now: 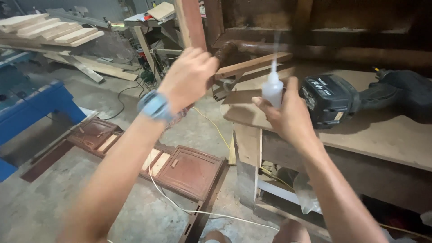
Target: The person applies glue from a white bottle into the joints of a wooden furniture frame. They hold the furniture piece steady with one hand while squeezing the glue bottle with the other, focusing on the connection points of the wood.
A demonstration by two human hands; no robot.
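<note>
**Glue bottle raised at the wooden strip**

While the right hand (288, 114) is closed around a small white squeeze bottle (272, 87), nozzle up, the left hand (189, 78) grips a wooden strip (252, 65) above the desk (382, 135). No glue is visible on the wood yet.

Surroundings: cordless tool (360, 99) right on desk; panelled door frame (180, 168) on concrete floor (45, 202); blue machine (31, 108) left; stacked boards (49, 31) far left.

Your two arms are bare from the elbow down, with no sleeves and no gloves on either hand. On your left wrist sits a light blue wristwatch (155, 105), its band wrapped snugly just below your left hand (188, 76). Your right hand (288, 118) and wrist carry nothing. Past the watch, both knees show bare.
</note>
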